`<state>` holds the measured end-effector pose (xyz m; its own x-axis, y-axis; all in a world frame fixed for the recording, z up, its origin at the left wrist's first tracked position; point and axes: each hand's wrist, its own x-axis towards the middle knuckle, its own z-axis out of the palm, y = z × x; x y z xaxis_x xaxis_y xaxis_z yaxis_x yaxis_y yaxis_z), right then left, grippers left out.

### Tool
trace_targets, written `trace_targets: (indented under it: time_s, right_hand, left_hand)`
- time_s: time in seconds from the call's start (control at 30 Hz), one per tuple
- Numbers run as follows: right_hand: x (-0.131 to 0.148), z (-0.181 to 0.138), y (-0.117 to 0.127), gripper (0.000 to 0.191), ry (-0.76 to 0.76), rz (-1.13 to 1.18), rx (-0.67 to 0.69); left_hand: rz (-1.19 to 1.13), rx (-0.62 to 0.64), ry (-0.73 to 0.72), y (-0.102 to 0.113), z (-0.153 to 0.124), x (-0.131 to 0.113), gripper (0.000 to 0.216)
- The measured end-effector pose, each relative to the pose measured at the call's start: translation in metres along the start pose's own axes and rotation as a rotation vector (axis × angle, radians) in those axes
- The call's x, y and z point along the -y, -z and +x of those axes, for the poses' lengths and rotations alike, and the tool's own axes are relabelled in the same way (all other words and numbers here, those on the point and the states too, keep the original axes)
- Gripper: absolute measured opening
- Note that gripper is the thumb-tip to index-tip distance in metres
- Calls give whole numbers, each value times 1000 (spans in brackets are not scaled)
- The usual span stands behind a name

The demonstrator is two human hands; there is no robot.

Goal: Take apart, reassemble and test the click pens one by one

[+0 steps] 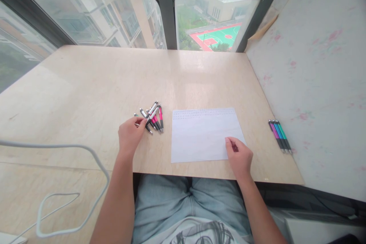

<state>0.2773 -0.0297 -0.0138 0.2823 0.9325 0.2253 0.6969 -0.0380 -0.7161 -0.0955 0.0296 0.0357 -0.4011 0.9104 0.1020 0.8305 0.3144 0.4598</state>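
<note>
My left hand (pixel 130 136) is at the near left side of a loose pile of click pens (pixel 156 119). Its thumb and forefinger are pinched on a silver-and-black pen (pixel 151 113) that slants up and away over the others. Pink, white and black barrels cross each other in the pile. My right hand (pixel 239 157) rests at the right edge of a white sheet of paper (pixel 200 137), its fingers curled and thumb against the forefinger, with nothing visible in them. Rows of small handwriting run along the sheet's top edge.
Several pens (pixel 280 136) in purple, blue and green lie side by side near the wallpapered wall (pixel 320 84) on the right. A white cable (pixel 85 147) loops over the pale table (pixel 114 80) at left. Windows (pixel 211 23) stand behind the table.
</note>
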Motion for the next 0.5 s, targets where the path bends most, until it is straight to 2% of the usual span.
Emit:
trace_targets:
  time_s: [0.1,0.2,0.27,0.33,0.43,0.5]
  right_hand:
    - [2,0,1,34,-11,23,-7]
    - [4,0,2,34,-13,57,-27]
    - [4,0,2,33,-15,88,-38]
    - [3,0,3,33,-30,133,-45]
    - [7,-1,5,34,-83,228,-30]
    - [15,-4,8,35,-112,310,46]
  left_hand:
    - [-206,-59,74,3,-2,0,29]
    - [-674,-10,228,3,-15,-12,31]
    - [-1020,144,282,-1,-32,-27,30]
    - [-1233,329,313,-8,-56,-46,29]
    - [-1387,622,344,-24,-94,-78,26]
    - [-1427,807,339,-34,-115,-97,25]
